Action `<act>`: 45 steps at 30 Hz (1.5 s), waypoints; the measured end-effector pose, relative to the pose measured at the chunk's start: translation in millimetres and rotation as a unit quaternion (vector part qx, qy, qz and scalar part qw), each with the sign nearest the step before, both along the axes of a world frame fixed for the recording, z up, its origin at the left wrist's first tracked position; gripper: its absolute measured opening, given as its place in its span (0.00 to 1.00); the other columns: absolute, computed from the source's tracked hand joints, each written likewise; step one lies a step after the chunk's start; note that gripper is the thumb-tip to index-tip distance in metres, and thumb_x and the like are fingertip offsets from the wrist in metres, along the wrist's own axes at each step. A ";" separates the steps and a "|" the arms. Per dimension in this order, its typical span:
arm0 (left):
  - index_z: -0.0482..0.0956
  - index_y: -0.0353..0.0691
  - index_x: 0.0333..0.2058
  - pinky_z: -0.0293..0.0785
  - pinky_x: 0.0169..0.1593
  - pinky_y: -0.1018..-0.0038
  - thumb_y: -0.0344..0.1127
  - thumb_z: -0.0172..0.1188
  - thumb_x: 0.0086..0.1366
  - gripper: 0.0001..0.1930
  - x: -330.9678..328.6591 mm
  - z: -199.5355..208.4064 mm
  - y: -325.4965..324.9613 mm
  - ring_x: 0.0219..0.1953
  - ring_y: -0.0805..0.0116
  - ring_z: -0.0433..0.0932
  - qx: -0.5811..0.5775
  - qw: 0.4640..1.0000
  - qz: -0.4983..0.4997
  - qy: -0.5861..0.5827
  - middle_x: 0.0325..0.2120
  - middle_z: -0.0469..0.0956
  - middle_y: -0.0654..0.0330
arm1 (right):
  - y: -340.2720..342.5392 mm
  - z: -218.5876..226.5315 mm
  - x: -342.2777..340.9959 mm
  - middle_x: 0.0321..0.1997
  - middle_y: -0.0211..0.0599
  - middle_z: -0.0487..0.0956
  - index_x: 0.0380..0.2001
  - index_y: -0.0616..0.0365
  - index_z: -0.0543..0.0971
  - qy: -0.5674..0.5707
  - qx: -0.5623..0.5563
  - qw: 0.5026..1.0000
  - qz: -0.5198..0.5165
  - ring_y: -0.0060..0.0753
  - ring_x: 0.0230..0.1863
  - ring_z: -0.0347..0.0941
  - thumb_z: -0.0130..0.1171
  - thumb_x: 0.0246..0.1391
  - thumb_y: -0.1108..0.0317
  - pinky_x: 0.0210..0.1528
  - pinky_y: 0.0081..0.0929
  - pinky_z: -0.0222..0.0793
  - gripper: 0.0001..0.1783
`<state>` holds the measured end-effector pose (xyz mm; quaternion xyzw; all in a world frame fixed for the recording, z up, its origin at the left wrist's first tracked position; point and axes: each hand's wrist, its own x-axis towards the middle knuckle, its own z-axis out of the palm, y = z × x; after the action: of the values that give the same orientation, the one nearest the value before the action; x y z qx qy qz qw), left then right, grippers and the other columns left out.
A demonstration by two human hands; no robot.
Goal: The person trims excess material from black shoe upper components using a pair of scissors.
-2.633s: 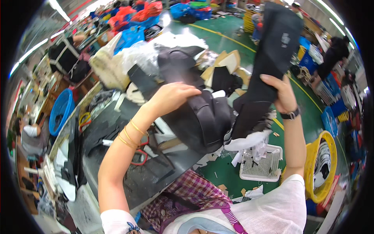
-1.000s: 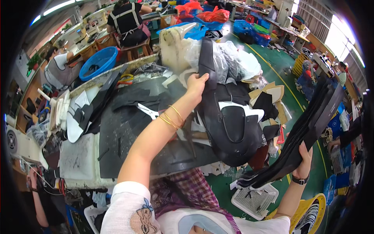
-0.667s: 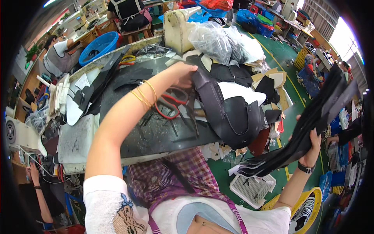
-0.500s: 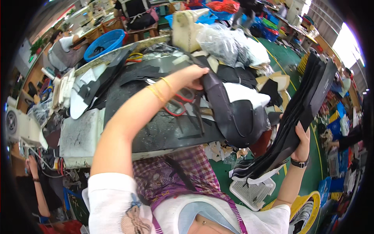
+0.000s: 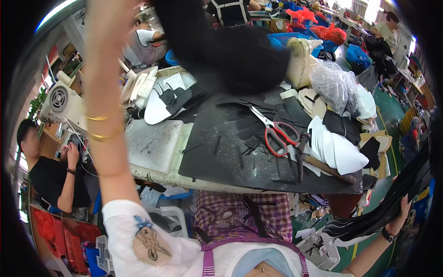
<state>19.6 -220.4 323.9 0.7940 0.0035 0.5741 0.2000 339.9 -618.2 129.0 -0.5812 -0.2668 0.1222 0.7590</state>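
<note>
My raised left arm reaches to the top edge, where the frame cuts off most of my left hand (image 5: pixel 134 3). From that hand hangs a curved black shoe-upper piece (image 5: pixel 221 57), blurred by motion, above the far part of the table. My right hand (image 5: pixel 400 214), at the lower right, grips a stack of long black shoe-upper pieces (image 5: pixel 369 221) with pale edges at the near end. Between my hands, red-handled scissors (image 5: pixel 276 134) lie part open on the black tabletop mat (image 5: pixel 217 161). A hammer (image 5: pixel 330 170) with a wooden handle rests beside white cut pieces (image 5: pixel 334 145).
Clear plastic bags (image 5: pixel 334 87) and a cream machine part (image 5: pixel 301 62) stand at the back right. A pale cutting board (image 5: pixel 154 141) lies on the left. A basket (image 5: pixel 320 251) is below the stack. Another person (image 5: pixel 55 171) sits at the left.
My left hand has swung up and away to the left, lifting the curved black piece off the table and uncovering the scissors, hammer and white pieces. The right-hand stack now appears lower and farther right.
</note>
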 end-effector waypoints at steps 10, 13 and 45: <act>0.72 0.42 0.31 0.73 0.24 0.73 0.31 0.52 0.52 0.06 31.1 -187.5 241.7 0.36 0.63 0.75 0.368 0.684 0.561 0.286 0.36 0.72 0.61 | 41.8 28.6 -25.5 0.51 0.47 0.68 0.54 0.66 0.59 -0.059 -0.023 0.992 0.112 0.29 0.23 0.75 0.52 0.52 0.56 0.21 0.23 0.75 0.32; 0.73 0.39 0.32 0.75 0.30 0.61 0.37 0.55 0.55 0.09 13.3 -310.2 261.8 0.33 0.54 0.76 0.073 0.788 0.443 0.421 0.35 0.73 0.55 | 81.5 18.0 -37.2 0.47 0.49 0.69 0.53 0.67 0.59 -0.052 -0.017 0.993 0.108 0.33 0.25 0.76 0.54 0.49 0.57 0.20 0.27 0.77 0.33; 0.71 0.38 0.31 0.73 0.30 0.75 0.31 0.53 0.49 0.09 54.4 -161.2 -52.3 0.32 0.65 0.73 0.206 0.849 0.440 0.207 0.28 0.70 0.58 | 289.6 7.2 -175.7 0.46 0.37 0.73 0.46 0.56 0.69 0.222 0.106 0.868 0.432 0.33 0.49 0.69 0.44 0.55 0.61 0.50 0.34 0.66 0.17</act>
<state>74.0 -272.7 162.7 0.8326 0.2756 0.4121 -0.2468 164.2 -328.6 136.2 -0.2810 -0.3271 0.5347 0.7267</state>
